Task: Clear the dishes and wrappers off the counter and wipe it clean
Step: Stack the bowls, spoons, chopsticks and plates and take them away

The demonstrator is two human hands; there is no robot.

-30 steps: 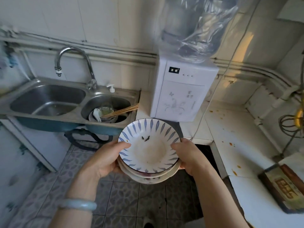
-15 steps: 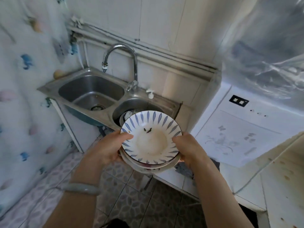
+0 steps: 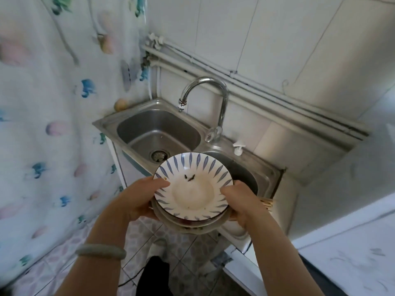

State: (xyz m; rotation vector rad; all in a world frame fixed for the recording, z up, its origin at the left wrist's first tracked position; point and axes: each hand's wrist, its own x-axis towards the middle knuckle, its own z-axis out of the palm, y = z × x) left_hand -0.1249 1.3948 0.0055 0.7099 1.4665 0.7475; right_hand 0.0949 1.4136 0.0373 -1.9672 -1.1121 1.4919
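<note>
Room: tiled kitchen corner, white wall tiles, patterned floor tiles under your arms, a printed curtain (image 3: 49, 129) to the left of your hands.
Left hand: your left hand (image 3: 136, 199) is closed on the left rim of the stack, thumb (image 3: 159, 184) lying over the edge of the top plate, remaining fingers hidden underneath; a pale bangle (image 3: 100, 252) sits on that wrist.
Right hand: your right hand (image 3: 239, 201) clamps the right rim the same way, thumb on top, fingers below.
Stack: blue-leaf plate (image 3: 193, 186), with dark crumbs near its middle, sits on top of other dishes (image 3: 192, 226); the whole stack is held between your two hands.
Right basin: directly beyond your fingertips, mostly covered by the stack; sink (image 3: 268, 174) rim visible.
Chopsticks: ends (image 3: 267, 204) poke out just right of your right hand.
Left basin: further off, beyond your left thumb, drain (image 3: 159, 155) showing.
Faucet: curved faucet (image 3: 222, 103) rises past both basins, spout over the left one.
Soap pump: white pump (image 3: 238, 148) beside the faucet base.
</note>
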